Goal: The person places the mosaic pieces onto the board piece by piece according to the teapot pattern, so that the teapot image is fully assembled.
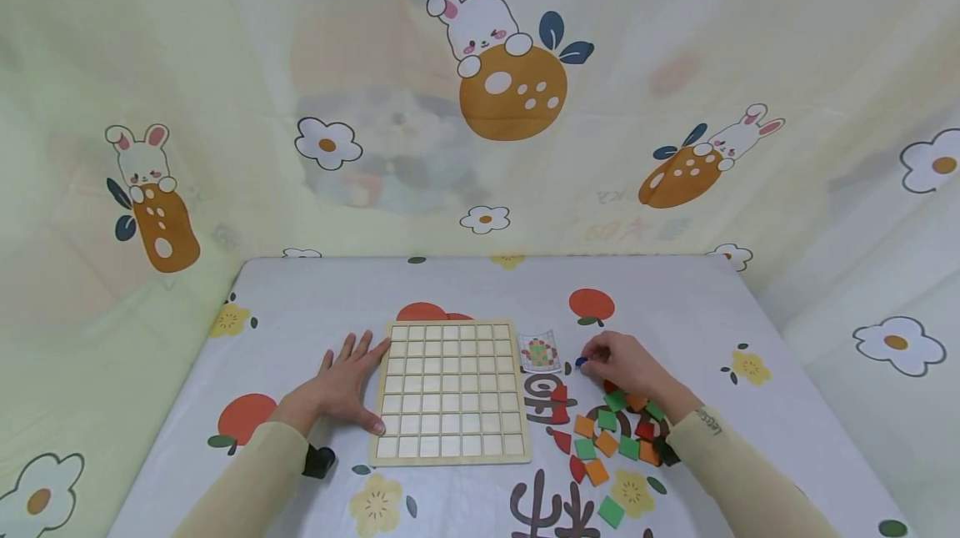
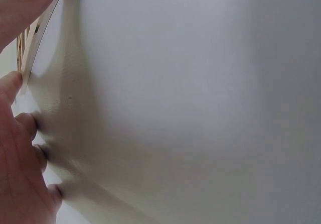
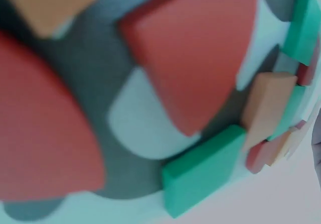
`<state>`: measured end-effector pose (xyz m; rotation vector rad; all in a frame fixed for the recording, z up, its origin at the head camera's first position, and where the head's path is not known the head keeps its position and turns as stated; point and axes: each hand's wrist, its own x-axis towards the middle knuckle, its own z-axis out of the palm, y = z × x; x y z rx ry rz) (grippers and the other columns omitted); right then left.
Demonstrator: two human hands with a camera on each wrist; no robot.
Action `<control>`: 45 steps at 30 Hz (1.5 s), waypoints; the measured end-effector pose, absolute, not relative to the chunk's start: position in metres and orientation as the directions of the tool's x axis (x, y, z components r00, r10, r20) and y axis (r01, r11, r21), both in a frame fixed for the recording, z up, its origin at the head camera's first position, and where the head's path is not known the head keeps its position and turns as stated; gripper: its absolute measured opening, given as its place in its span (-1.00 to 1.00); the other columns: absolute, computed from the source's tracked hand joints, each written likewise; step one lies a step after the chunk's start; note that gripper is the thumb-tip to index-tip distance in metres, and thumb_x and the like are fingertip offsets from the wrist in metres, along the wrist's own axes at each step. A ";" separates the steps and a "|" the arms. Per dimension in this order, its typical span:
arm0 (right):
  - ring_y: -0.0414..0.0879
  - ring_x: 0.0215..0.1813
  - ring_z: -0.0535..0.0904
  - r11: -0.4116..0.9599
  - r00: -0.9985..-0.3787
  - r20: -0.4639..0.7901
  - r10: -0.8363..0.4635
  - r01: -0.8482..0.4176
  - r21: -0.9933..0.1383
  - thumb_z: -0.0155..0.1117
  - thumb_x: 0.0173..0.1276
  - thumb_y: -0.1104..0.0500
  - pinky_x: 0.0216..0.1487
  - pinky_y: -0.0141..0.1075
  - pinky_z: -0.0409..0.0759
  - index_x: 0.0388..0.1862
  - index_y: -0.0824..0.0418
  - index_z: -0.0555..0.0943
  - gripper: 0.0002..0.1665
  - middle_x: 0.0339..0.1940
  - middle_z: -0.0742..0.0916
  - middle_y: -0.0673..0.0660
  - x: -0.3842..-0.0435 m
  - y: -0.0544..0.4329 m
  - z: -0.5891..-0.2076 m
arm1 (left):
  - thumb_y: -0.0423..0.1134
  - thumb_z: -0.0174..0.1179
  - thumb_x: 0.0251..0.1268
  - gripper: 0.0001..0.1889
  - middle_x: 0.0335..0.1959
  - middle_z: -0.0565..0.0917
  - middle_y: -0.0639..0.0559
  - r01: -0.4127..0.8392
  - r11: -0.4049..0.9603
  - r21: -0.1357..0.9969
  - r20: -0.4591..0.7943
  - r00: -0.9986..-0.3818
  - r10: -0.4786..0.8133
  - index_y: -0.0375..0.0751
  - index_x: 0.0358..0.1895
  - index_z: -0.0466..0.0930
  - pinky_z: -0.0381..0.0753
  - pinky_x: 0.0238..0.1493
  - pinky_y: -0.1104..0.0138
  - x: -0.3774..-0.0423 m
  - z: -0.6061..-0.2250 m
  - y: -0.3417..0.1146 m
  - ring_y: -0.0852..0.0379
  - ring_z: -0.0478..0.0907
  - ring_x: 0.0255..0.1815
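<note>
Pinching small blue piece: right hand, right of gridded wooden board. Left hand splayed, thumb touching board's left edge. Board roughly midway between tabletop's side edges.

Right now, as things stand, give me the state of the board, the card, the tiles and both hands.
Wooden grid board: flat, visible cells unfilled
Printed pattern card: lying pattern up, right of the board
Green square tiles: loose, scattered
Orange square tiles: loose, scattered
Red quarter-circle tiles: loose, scattered
Left hand: fingers spread, touching the board's left edge
Right hand: pinching a small blue piece
</note>
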<state>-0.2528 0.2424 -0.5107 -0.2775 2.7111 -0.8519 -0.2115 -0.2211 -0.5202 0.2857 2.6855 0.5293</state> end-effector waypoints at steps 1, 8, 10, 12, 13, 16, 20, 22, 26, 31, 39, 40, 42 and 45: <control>-0.08 -0.21 0.52 0.805 -0.941 -0.205 -0.269 -0.103 -0.585 0.41 0.39 0.17 -0.20 -0.32 0.60 -0.07 0.22 0.69 -0.80 -0.24 0.69 0.08 -0.254 0.242 -0.510 | 0.26 0.68 -0.40 0.46 0.70 -0.13 -0.28 0.123 0.909 0.398 -0.330 -0.905 0.267 -0.04 0.67 -0.03 -0.28 0.57 -0.41 -0.212 -0.521 -0.221 -0.41 -0.34 0.69; -0.08 -0.21 0.52 0.799 -0.942 -0.153 -0.298 -0.159 -0.580 0.41 0.39 0.19 -0.22 -0.33 0.60 -0.10 0.22 0.72 -0.84 -0.27 0.69 0.05 -0.259 0.235 -0.500 | 0.26 0.68 -0.42 0.46 0.70 -0.12 -0.27 0.122 0.913 0.390 -0.325 -0.909 0.261 -0.04 0.67 -0.02 -0.27 0.56 -0.41 -0.212 -0.525 -0.223 -0.40 -0.34 0.70; -0.09 -0.22 0.52 0.795 -0.940 -0.136 -0.313 -0.181 -0.579 0.43 0.38 0.17 -0.22 -0.34 0.59 -0.12 0.20 0.73 -0.84 -0.29 0.69 0.03 -0.259 0.232 -0.497 | 0.26 0.68 -0.41 0.46 0.71 -0.12 -0.27 0.124 0.913 0.390 -0.325 -0.909 0.262 -0.04 0.67 -0.02 -0.27 0.56 -0.41 -0.213 -0.524 -0.223 -0.40 -0.33 0.70; -0.11 -0.23 0.52 0.788 -0.938 -0.116 -0.327 -0.203 -0.581 0.44 0.37 0.17 -0.22 -0.36 0.58 -0.15 0.18 0.73 -0.86 -0.30 0.69 0.01 -0.260 0.228 -0.496 | 0.27 0.68 -0.41 0.46 0.70 -0.11 -0.27 0.127 0.912 0.390 -0.323 -0.908 0.265 -0.03 0.67 -0.02 -0.26 0.56 -0.41 -0.213 -0.524 -0.223 -0.41 -0.33 0.69; -0.11 -0.24 0.52 0.783 -0.936 -0.105 -0.336 -0.215 -0.584 0.44 0.37 0.17 -0.22 -0.36 0.58 -0.16 0.19 0.74 -0.87 -0.32 0.69 0.01 -0.261 0.225 -0.495 | 0.27 0.67 -0.40 0.46 0.70 -0.12 -0.27 0.129 0.912 0.390 -0.323 -0.908 0.266 -0.03 0.67 -0.02 -0.26 0.56 -0.41 -0.213 -0.524 -0.223 -0.41 -0.33 0.69; -0.12 -0.25 0.52 0.772 -0.932 -0.085 -0.351 -0.237 -0.589 0.45 0.36 0.19 -0.22 -0.37 0.57 -0.19 0.20 0.73 -0.89 -0.33 0.69 0.01 -0.262 0.216 -0.493 | 0.26 0.68 -0.40 0.45 0.70 -0.11 -0.28 0.131 0.910 0.392 -0.320 -0.909 0.269 -0.04 0.67 -0.02 -0.26 0.56 -0.41 -0.213 -0.525 -0.223 -0.41 -0.32 0.69; -0.13 -0.26 0.52 0.762 -0.926 -0.064 -0.373 -0.267 -0.590 0.47 0.33 0.22 -0.23 -0.39 0.55 -0.20 0.20 0.73 -0.89 -0.32 0.70 0.01 -0.265 0.202 -0.492 | 0.25 0.68 -0.40 0.45 0.70 -0.11 -0.28 0.127 0.909 0.396 -0.318 -0.910 0.266 -0.04 0.67 -0.01 -0.27 0.56 -0.41 -0.213 -0.525 -0.223 -0.41 -0.33 0.69; -0.13 -0.26 0.52 0.752 -0.918 -0.050 -0.394 -0.290 -0.592 0.47 0.33 0.23 -0.24 -0.40 0.56 -0.20 0.21 0.73 -0.89 -0.31 0.69 0.02 -0.267 0.195 -0.492 | 0.25 0.68 -0.40 0.45 0.70 -0.11 -0.28 0.124 0.910 0.396 -0.320 -0.910 0.263 -0.04 0.67 -0.02 -0.27 0.56 -0.41 -0.213 -0.524 -0.223 -0.41 -0.33 0.69; -0.13 -0.26 0.53 0.737 -0.909 -0.043 -0.415 -0.308 -0.602 0.45 0.34 0.23 -0.25 -0.39 0.57 -0.18 0.22 0.73 -0.88 -0.30 0.69 0.03 -0.271 0.183 -0.492 | 0.24 0.68 -0.39 0.45 0.70 -0.11 -0.27 0.120 0.910 0.397 -0.323 -0.910 0.261 -0.03 0.67 -0.02 -0.28 0.57 -0.40 -0.213 -0.524 -0.223 -0.40 -0.34 0.70; -0.12 -0.24 0.53 0.733 -0.917 -0.064 -0.394 -0.271 -0.624 0.43 0.37 0.20 -0.22 -0.37 0.58 -0.14 0.21 0.73 -0.86 -0.28 0.70 0.04 -0.274 0.169 -0.493 | 0.23 0.69 -0.39 0.44 0.71 -0.12 -0.25 0.112 0.909 0.402 -0.333 -0.907 0.259 -0.02 0.67 -0.02 -0.29 0.58 -0.39 -0.212 -0.522 -0.222 -0.37 -0.35 0.70; -0.11 -0.26 0.55 0.702 -0.925 -0.078 -0.373 -0.226 -0.675 0.41 0.38 0.21 -0.22 -0.35 0.57 -0.17 0.22 0.72 -0.89 -0.31 0.72 0.05 -0.279 0.144 -0.495 | 0.23 0.68 -0.36 0.43 0.71 -0.13 -0.25 0.104 0.905 0.413 -0.341 -0.903 0.260 -0.01 0.67 -0.02 -0.31 0.58 -0.38 -0.211 -0.518 -0.222 -0.36 -0.36 0.71; -0.12 -0.26 0.55 0.700 -0.926 -0.081 -0.368 -0.219 -0.679 0.40 0.39 0.21 -0.22 -0.35 0.57 -0.16 0.22 0.72 -0.89 -0.31 0.73 0.05 -0.280 0.141 -0.496 | 0.23 0.68 -0.37 0.43 0.71 -0.14 -0.25 0.102 0.905 0.414 -0.343 -0.903 0.259 0.00 0.67 -0.02 -0.32 0.58 -0.37 -0.210 -0.518 -0.222 -0.36 -0.37 0.71; -0.12 -0.25 0.57 0.695 -0.932 -0.095 -0.350 -0.190 -0.693 0.41 0.39 0.20 -0.24 -0.36 0.58 -0.15 0.21 0.72 -0.88 -0.30 0.74 0.05 -0.281 0.136 -0.497 | 0.23 0.68 -0.36 0.43 0.71 -0.14 -0.25 0.103 0.903 0.417 -0.345 -0.901 0.263 -0.01 0.67 -0.02 -0.32 0.58 -0.38 -0.210 -0.518 -0.222 -0.36 -0.37 0.70; -0.13 -0.26 0.58 0.689 -0.934 -0.097 -0.344 -0.181 -0.702 0.40 0.40 0.19 -0.27 -0.37 0.59 -0.12 0.21 0.72 -0.86 -0.27 0.76 0.06 -0.283 0.129 -0.499 | 0.24 0.68 -0.36 0.43 0.71 -0.15 -0.24 0.101 0.903 0.417 -0.347 -0.901 0.261 0.01 0.68 -0.03 -0.33 0.59 -0.36 -0.211 -0.518 -0.223 -0.35 -0.38 0.71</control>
